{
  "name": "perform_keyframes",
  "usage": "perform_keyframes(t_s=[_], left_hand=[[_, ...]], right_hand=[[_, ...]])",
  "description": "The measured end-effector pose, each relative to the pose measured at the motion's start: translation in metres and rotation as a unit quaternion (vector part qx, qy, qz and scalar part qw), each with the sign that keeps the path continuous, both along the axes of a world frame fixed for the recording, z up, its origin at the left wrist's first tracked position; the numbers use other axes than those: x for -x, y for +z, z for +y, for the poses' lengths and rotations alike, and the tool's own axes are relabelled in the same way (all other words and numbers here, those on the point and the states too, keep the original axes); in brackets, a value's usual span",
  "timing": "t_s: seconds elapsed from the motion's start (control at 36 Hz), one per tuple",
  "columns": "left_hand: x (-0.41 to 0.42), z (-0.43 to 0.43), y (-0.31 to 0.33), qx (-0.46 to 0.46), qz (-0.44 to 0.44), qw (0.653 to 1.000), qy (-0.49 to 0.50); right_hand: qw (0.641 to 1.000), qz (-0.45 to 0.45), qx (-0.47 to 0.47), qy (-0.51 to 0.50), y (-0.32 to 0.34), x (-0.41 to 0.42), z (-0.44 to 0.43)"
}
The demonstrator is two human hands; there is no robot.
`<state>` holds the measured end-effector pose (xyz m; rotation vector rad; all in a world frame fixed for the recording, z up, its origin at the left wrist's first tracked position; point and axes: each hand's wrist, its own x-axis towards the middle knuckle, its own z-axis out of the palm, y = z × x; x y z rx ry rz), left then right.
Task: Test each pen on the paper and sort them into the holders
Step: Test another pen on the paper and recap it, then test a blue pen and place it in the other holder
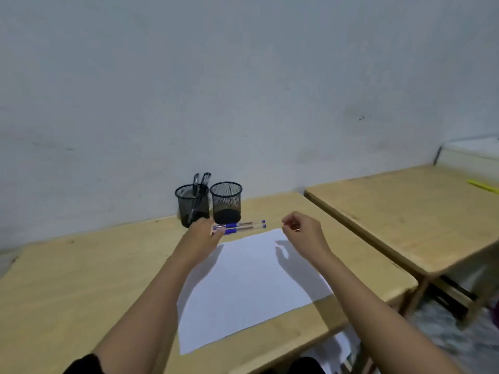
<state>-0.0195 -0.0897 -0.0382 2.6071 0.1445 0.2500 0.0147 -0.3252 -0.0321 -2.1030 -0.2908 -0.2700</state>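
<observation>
— Head view: where are the pens?
— Two blue pens [243,225] lie side by side on the table [81,279], between the paper [251,287] and the right holder [226,202]. Black pens [200,184] stand in the left holder [192,205].
— Hands?
— Left hand [205,234] reaches the blue pens' left ends, grip unclear. Right hand [302,228] hovers loosely curled, apparently empty.
— Handling?
— Likely light, stiff and smooth. Pinch one mid-barrel.

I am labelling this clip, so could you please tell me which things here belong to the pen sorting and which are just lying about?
Job: blue pens, paper, left holder, black pens in it, right holder.
Lying about: yellow item on the side table, sheets under the desk.
</observation>
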Motion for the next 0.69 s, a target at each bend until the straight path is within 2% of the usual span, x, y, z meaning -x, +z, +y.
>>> perform_keyframes(t_s=[0.19, 0.33, 0.53, 0.69], left_hand=[[0.023, 0.068, -0.037, -0.042, 0.015, 0.995, 0.092], [0.034, 0.093, -0.052, -0.051, 0.042, 0.991, 0.114], [0.032, 0.096, -0.058, -0.081, 0.058, 0.988, 0.115], [0.03, 0.097, -0.059, -0.082, 0.048, 0.989, 0.114]], right_hand=[[0.991, 0.03, 0.083, 0.105, -0.02, -0.042, 0.087], [0.97, -0.001, 0.192, 0.15, -0.032, -0.057, 0.113], [0.954, -0.063, 0.247, 0.154, -0.04, -0.067, 0.119], [0.946, -0.077, 0.271, 0.161, -0.041, -0.075, 0.119]])
